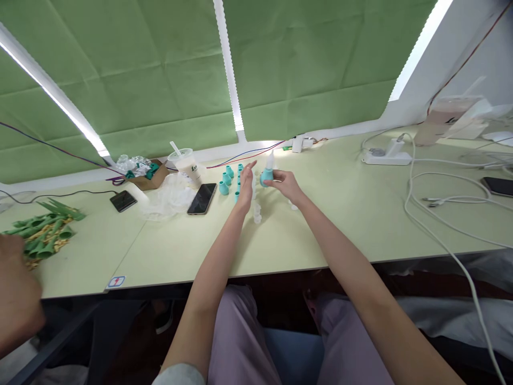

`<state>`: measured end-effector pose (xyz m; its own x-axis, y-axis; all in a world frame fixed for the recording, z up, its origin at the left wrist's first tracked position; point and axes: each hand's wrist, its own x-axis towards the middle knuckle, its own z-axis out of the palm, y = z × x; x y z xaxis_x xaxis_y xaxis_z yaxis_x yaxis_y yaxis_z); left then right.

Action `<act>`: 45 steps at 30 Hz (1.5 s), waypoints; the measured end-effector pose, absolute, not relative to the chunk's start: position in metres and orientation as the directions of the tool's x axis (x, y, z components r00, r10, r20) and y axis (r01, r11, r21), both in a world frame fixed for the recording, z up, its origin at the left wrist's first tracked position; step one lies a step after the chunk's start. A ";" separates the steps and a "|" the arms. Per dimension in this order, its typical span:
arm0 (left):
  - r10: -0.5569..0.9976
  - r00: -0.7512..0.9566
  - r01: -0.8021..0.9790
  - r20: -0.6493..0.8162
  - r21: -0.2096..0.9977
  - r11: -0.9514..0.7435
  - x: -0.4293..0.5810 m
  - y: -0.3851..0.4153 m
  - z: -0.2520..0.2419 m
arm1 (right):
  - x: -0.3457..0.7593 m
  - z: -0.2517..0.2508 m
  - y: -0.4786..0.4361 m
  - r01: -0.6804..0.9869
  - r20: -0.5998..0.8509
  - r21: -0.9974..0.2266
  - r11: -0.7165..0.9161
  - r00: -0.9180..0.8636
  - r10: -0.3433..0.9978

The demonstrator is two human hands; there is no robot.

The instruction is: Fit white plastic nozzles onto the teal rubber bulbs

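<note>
My right hand (286,184) grips a squeeze bulb (265,177), teal with a clear pointed nozzle (270,159) standing upright on top. It is held just above the table. To its left, my left hand (246,188) is on edge with fingers stretched out and nothing visible in it. Behind and left of that hand stand several teal bulbs (224,187) in rows, open necks up; the hand hides part of them. Small clear plastic pieces (257,214) stand in a line beside my left wrist. Another clear piece (293,205) lies partly hidden under my right wrist.
Left of the bulbs are a phone (202,199), a plastic bag (172,200), a drink cup (186,166) and a cardboard box (150,177). Another person's arm (18,291) is at far left near green cone-shaped pieces (44,230). White cables (412,184) and a power strip (387,156) lie right.
</note>
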<state>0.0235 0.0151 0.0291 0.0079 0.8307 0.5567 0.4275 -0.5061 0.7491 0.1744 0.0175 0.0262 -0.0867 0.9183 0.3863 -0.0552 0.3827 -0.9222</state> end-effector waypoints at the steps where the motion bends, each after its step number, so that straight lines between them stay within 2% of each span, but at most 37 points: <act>1: 0.816 -0.050 0.441 0.576 0.745 -0.500 0.018 0.016 0.032 | 0.182 0.026 0.021 -0.061 0.385 -0.922 0.383 -0.030 0.923; 5: 0.704 -0.310 0.514 0.639 0.736 -0.441 -0.009 0.024 0.038 | 0.217 0.022 0.036 -0.081 0.350 -0.926 0.369 0.181 0.919; 8: 0.620 -0.443 0.548 0.648 0.743 -0.385 -0.028 0.030 0.035 | 0.236 0.015 0.042 -0.066 0.322 -0.939 0.338 0.177 0.930; 12: 0.569 -0.520 0.587 0.637 0.750 -0.303 -0.046 0.034 0.025 | 0.243 0.003 0.049 0.047 0.340 -0.940 0.338 0.221 0.914; 16: 0.573 -0.552 0.586 0.606 0.771 -0.249 -0.056 0.037 0.017 | 0.249 -0.007 0.056 0.086 0.328 -0.944 0.319 0.345 0.879; 22: 0.576 -0.572 0.589 0.584 0.781 -0.206 -0.063 0.043 0.010 | 0.254 -0.009 0.057 0.119 0.297 -0.955 0.273 0.313 0.902; 27: 0.583 -0.569 0.581 0.580 0.785 -0.215 -0.065 0.047 0.004 | 0.258 -0.012 0.060 0.258 0.357 -0.928 0.268 0.420 0.835; 33: 0.591 -0.573 0.565 0.567 0.796 -0.216 -0.067 0.051 -0.001 | 0.268 -0.018 0.064 0.306 0.364 -0.922 0.238 0.473 0.802; 37: 0.594 -0.580 0.558 0.557 0.803 -0.209 -0.068 0.053 -0.004 | 0.272 -0.021 0.065 0.444 0.386 -0.883 0.150 0.507 0.771; 42: 0.594 -0.585 0.554 0.552 0.807 -0.205 -0.069 0.052 -0.006 | 0.277 -0.027 0.070 0.453 0.337 -0.890 0.053 0.576 0.744; 45: 0.591 -0.598 0.541 0.542 0.816 -0.201 -0.070 0.052 -0.007 | 0.285 -0.025 0.080 0.518 0.321 -0.854 -0.051 0.602 0.731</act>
<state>-0.0703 0.0523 -0.0066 -0.5979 0.5909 0.5417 0.5415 -0.2006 0.8164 0.2851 0.0804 -0.0252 0.6017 0.7312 0.3215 0.5179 -0.0508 -0.8539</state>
